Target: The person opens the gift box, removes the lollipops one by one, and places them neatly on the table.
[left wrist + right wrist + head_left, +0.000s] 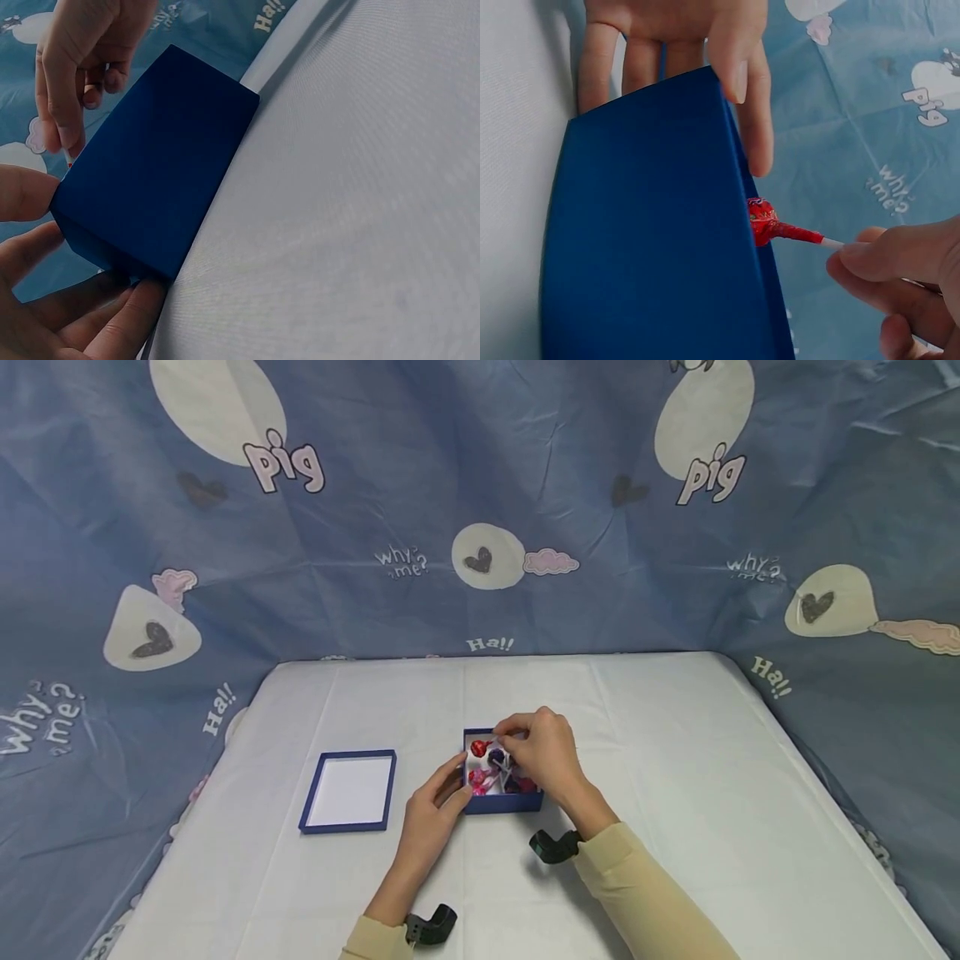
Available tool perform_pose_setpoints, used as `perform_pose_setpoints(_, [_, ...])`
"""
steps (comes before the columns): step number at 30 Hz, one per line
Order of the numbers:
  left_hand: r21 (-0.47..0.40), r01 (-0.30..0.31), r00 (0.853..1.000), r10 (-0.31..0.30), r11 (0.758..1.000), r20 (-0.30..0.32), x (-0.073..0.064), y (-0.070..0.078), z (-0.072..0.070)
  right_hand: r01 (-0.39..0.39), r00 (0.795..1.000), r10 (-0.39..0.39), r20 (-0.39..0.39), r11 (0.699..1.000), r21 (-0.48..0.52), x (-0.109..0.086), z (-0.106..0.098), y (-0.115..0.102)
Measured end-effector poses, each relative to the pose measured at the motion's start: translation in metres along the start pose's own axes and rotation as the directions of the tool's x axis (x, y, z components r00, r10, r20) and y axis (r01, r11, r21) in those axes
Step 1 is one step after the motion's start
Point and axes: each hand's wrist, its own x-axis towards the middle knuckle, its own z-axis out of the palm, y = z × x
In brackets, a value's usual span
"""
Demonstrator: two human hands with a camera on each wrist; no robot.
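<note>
A blue open-topped box (502,803) stands on the table with several wrapped lollipops inside. My left hand (431,818) steadies it at the near left corner, thumb and fingers against its walls. In the right wrist view, my right hand (900,270) pinches the white stick of a red lollipop (763,221) between thumb and forefinger. The candy's head sits at the box's rim there, partly hidden by the wall. From the head view, dark purple (497,757) and pink lollipops (478,779) lie below the red one; the right hand covers part of the box.
To the left of the box lies a shallow blue-edged lid (348,789), white inner side up. A white cloth covers the table (675,793). Behind and along both sides hangs a blue printed curtain (420,602). Each wrist wears a black camera band.
</note>
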Motion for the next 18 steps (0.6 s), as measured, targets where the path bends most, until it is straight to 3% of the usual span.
perform_pose_setpoints(18, [0.006,0.006,1.000,-0.006,1.000,0.010,0.000,0.001,0.000,0.042,0.997,-0.044,-0.058,0.999,-0.021,-0.001,-0.016,-0.001])
